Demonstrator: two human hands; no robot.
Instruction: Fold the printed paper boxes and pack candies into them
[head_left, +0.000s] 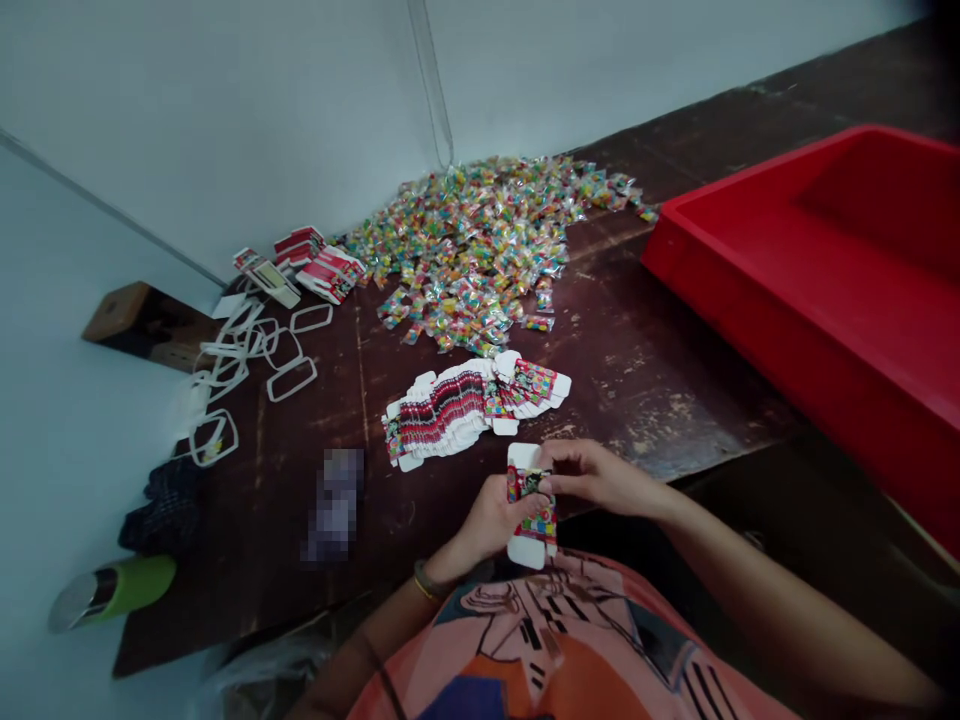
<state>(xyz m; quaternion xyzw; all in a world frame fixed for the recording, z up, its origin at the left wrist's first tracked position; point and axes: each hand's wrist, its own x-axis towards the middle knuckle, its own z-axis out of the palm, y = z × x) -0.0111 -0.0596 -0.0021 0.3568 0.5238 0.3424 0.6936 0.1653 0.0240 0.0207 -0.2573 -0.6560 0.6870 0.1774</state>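
Near the table's front edge, both hands hold one small printed carton (531, 510), white with red and coloured print, its flaps sticking out above and below. My left hand (489, 520) grips it from the left side. My right hand (592, 477) pinches its upper part from the right. Just beyond the hands lies a fanned row of flat carton blanks (469, 403). Farther back spreads a big heap of small colourful wrapped candies (487, 240).
A large red plastic tray (817, 290) stands at the right. Stacks of red-and-white cartons (315, 265) and white paper bands (251, 350) lie at the back left. A green bottle (112, 590), a dark cloth (165, 505) and a wooden block (131, 315) are on the left.
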